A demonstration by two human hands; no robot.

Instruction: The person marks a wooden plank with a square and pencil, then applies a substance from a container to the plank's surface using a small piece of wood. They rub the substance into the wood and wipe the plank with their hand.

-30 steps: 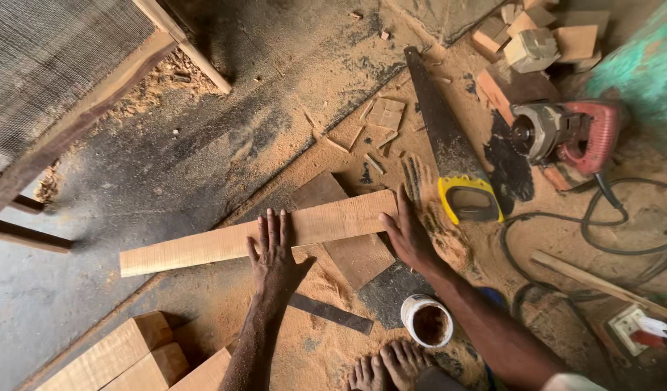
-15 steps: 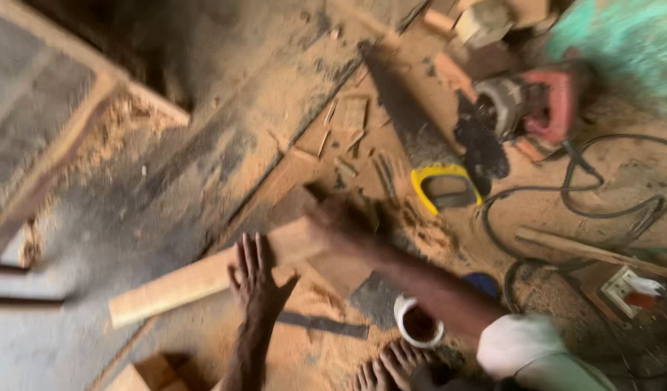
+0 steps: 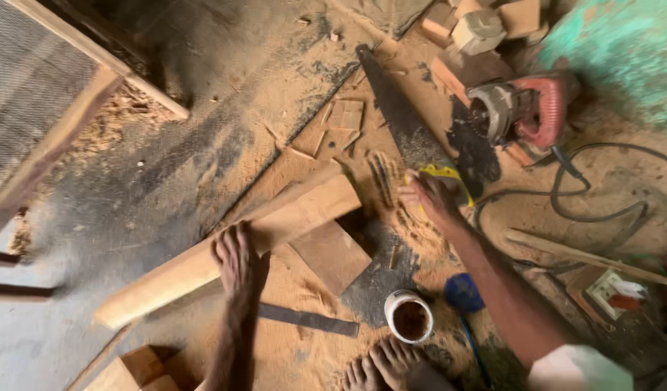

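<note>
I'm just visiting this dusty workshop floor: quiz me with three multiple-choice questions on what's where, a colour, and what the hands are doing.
1. Where does the left hand lie?
A. on the long pale wooden plank
B. in the small round tin
C. on the power cord

2. What colour is the handle of the long dark handsaw?
A. blue
B. yellow
C. white

3. What is the right hand doing?
A. gripping the red power tool
B. resting on a bare foot
C. reaching at the handsaw's handle

Answers:
1. A, the palm lies flat across the plank.
2. B, yellow shows beside the fingers.
3. C, the right hand is at the handle, apart from the red and grey power tool; whether it has closed on the handle cannot be told.
</note>
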